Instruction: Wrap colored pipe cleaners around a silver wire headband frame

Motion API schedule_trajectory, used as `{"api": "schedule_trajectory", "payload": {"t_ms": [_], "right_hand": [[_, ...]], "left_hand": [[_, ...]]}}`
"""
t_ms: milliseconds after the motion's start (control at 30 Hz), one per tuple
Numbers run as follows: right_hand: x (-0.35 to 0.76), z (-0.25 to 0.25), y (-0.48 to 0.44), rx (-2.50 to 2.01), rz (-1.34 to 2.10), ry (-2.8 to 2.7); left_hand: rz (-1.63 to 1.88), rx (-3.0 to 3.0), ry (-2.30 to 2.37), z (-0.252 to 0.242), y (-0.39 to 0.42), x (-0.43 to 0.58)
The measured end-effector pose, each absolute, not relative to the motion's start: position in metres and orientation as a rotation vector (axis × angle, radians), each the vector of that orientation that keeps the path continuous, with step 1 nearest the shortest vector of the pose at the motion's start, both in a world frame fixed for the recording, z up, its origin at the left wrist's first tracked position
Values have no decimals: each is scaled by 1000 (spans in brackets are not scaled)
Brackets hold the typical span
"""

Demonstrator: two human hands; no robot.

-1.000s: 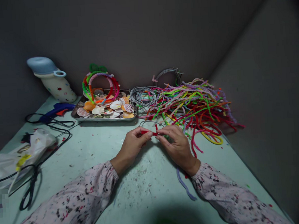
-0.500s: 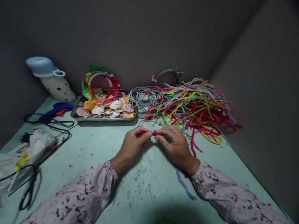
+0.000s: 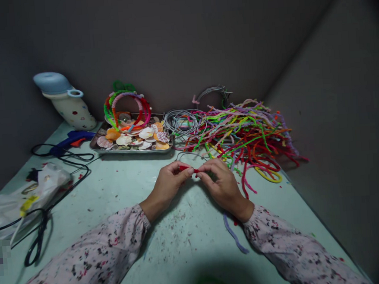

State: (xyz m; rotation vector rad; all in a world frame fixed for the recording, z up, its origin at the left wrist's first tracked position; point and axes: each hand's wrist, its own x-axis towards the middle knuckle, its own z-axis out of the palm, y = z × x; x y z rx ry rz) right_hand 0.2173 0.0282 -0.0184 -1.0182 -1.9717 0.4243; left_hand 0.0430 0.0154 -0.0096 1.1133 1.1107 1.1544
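My left hand point(image 3: 170, 185) and my right hand point(image 3: 223, 185) meet above the table, with their fingertips pinching a short red pipe cleaner point(image 3: 187, 169) from both sides. A thin grey wire loop point(image 3: 190, 155) rises just behind the fingers, and its lower part is hidden by them. Something green shows inside my right fingers, too hidden to name. Beyond my right hand lies a tangled heap of multicoloured pipe cleaners point(image 3: 241, 138), close to but not touching my knuckles.
A metal tray of scallop shells point(image 3: 131, 148) holds pipe-cleaner rings point(image 3: 127, 109). Nearby are a grey wire coil point(image 3: 181, 123), a blue glue gun point(image 3: 72, 139) with its cord, black scissors point(image 3: 37, 243), a plastic bag point(image 3: 25, 201) and a spotted jug point(image 3: 72, 109). Walls bound the table's back and right.
The red pipe cleaner's upright end has folded down between my fingertips. My hands have drawn slightly closer together, and the view has shifted a little.
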Motion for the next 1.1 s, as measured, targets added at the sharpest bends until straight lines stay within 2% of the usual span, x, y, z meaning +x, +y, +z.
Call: {"api": "schedule_trajectory", "payload": {"t_ms": [233, 1100], "right_hand": [[217, -15, 28, -1015, 573, -1914], [218, -19, 30, -1016, 639, -1960]], "left_hand": [[1158, 1104, 1127, -8, 15, 43], [1125, 1134, 1136, -11, 14, 44]]}}
